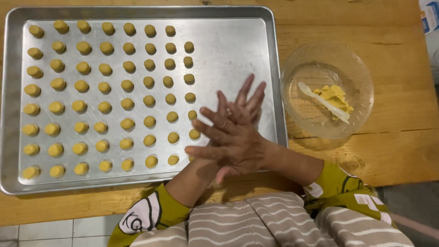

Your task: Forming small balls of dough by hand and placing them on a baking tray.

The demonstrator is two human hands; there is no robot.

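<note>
My two hands are crossed palm to palm over the near right corner of a metal baking tray [137,10]. My right hand [233,142] lies on top, fingers spread and pointing left, a ring on one finger. My left hand [247,98] is underneath, and only its fingers show, pointing away from me. Whatever lies between the palms is hidden. Several rows of small yellow dough balls [105,87] fill the left and middle of the tray. The tray's right strip is bare metal.
A clear plastic bowl [292,73] stands on the wooden table to the right of the tray. It holds a lump of yellow dough [336,96] and a white spatula [320,100]. The table's near edge runs just below the tray, with a tiled floor beyond it.
</note>
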